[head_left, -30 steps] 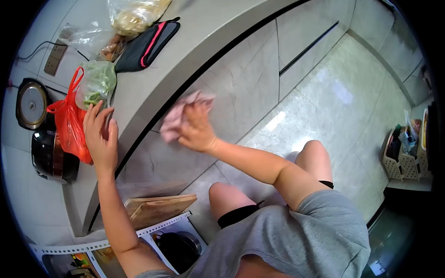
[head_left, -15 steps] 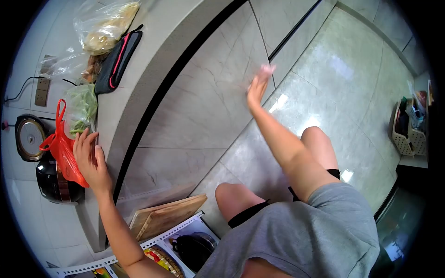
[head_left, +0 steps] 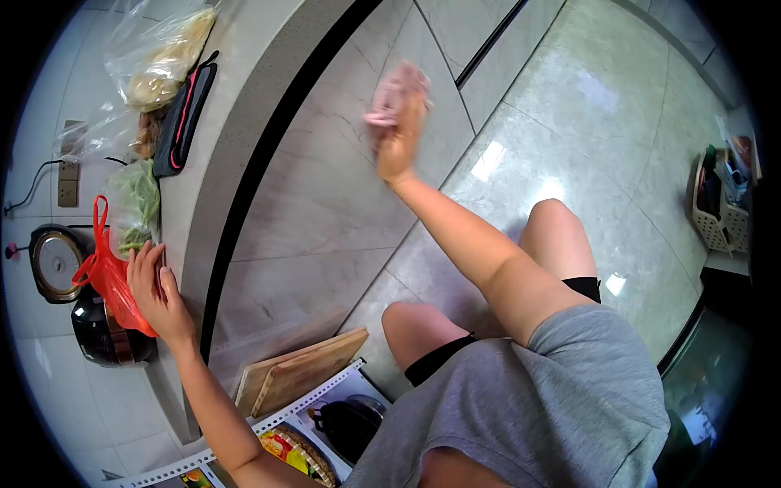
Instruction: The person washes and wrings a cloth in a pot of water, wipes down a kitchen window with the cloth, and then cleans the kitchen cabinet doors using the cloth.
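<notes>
A crumpled pink cloth [head_left: 399, 93] lies under my right hand [head_left: 400, 142], pressed against the marbled cabinet panel [head_left: 325, 179]; both are blurred by motion. My left hand [head_left: 159, 293] rests with fingers apart at the edge of the grey counter [head_left: 203, 187], holding nothing. Just beside it are a red plastic bag [head_left: 114, 281] and a clear bag of green vegetables [head_left: 137, 203].
Further up the counter sit a dark pouch with a pink stripe [head_left: 185, 120] and a clear food bag [head_left: 159, 69]. A black cooker [head_left: 102, 333] stands at left. Wooden boards [head_left: 305, 370] lean below. Baskets [head_left: 714, 207] are at far right.
My right hand first swept up and right along the panel with the cloth, then came back left. The view has shifted, and my left hand has stayed at the counter edge.
</notes>
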Demonstrator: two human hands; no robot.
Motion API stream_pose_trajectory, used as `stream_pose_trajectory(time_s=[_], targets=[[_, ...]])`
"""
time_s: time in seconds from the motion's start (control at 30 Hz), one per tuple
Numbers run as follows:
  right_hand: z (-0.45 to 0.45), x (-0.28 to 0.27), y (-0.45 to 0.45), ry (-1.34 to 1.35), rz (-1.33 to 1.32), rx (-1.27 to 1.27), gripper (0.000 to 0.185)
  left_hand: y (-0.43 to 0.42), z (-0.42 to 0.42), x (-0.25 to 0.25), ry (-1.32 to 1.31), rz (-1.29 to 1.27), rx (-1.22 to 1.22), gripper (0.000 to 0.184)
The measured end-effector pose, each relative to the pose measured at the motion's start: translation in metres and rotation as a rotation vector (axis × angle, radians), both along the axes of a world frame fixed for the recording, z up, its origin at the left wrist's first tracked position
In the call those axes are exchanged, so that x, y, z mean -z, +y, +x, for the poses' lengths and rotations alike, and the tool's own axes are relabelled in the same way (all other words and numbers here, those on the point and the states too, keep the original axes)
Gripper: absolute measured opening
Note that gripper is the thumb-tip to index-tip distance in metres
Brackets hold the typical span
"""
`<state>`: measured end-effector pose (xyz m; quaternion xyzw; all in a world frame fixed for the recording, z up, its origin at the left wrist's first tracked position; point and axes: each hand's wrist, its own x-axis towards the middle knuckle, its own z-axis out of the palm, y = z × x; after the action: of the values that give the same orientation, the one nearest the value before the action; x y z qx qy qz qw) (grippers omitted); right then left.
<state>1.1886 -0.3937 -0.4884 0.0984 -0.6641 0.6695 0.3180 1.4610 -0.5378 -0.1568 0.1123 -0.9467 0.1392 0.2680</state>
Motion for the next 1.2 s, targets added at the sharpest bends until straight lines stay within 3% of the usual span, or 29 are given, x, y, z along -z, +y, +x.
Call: stream_pose_trajectory(time_s=[0.1,0.17,0.23,0.27,0.3,0.4,0.43,0.53,0.6,0.73,0.83,0.93,1.03,1.1,1.13,1.17,1.2], targets=[[0.020,0.070,-0.006,-0.323,-0.469,-0.098,0.064,0.000,0.000,0.001,0.007,-0.003,-0.008,0.029],[0.052,0.198,-0.060,-0.881,-0.293,-0.032,0.065,0.002,0.000,0.000,0.010,0.007,0.007,0.029],[0.070,0.297,-0.139,-1.004,0.536,0.027,0.064,0.000,0.001,-0.001,0.003,-0.007,0.007,0.029],[0.082,0.222,-0.103,-1.015,0.160,-0.056,0.066,-0.001,0.001,0.000,-0.007,-0.018,0.008,0.029],[0.085,0.149,-0.081,-0.895,-0.032,-0.086,0.068,-0.002,0.001,0.000,-0.009,-0.022,0.019,0.029],[0.060,-0.026,-0.025,-0.451,-0.104,-0.143,0.073,0.000,0.003,0.000,-0.024,-0.050,0.019,0.030],[0.038,-0.060,-0.012,-0.321,-0.072,-0.117,0.074,0.002,0.002,0.000,-0.019,-0.048,0.015,0.030],[-0.033,-0.073,0.010,-0.152,-0.048,-0.005,0.077,0.004,-0.001,-0.002,-0.032,-0.051,0.002,0.031],[-0.082,-0.044,0.030,0.141,0.020,0.168,0.075,-0.001,0.000,-0.001,-0.035,-0.079,0.018,0.031],[-0.132,0.073,0.050,-0.152,-0.087,0.194,0.067,0.001,-0.002,0.000,-0.056,-0.073,-0.008,0.034],[-0.125,0.158,0.050,-0.330,-0.072,0.185,0.067,-0.002,-0.003,0.000,-0.075,-0.075,0.001,0.037],[-0.108,0.236,0.034,-0.511,-0.247,0.158,0.061,-0.004,-0.002,0.000,-0.102,-0.053,0.002,0.039],[-0.063,0.308,0.007,-0.844,-0.332,0.171,0.058,-0.015,0.006,0.001,-0.094,-0.039,-0.019,0.040],[-0.002,0.302,-0.017,-1.001,-0.457,0.135,0.060,-0.019,0.009,0.001,-0.042,-0.035,0.004,0.041],[0.027,0.322,-0.040,-1.088,-0.702,0.030,0.061,-0.020,0.010,0.000,-0.046,-0.035,-0.012,0.041],[0.069,0.377,-0.075,-1.166,-0.949,-0.079,0.062,-0.022,0.011,-0.001,-0.051,-0.026,0.023,0.041],[0.113,0.390,-0.102,-1.201,-0.901,-0.124,0.063,-0.022,0.009,-0.001,-0.056,-0.015,0.058,0.041]])
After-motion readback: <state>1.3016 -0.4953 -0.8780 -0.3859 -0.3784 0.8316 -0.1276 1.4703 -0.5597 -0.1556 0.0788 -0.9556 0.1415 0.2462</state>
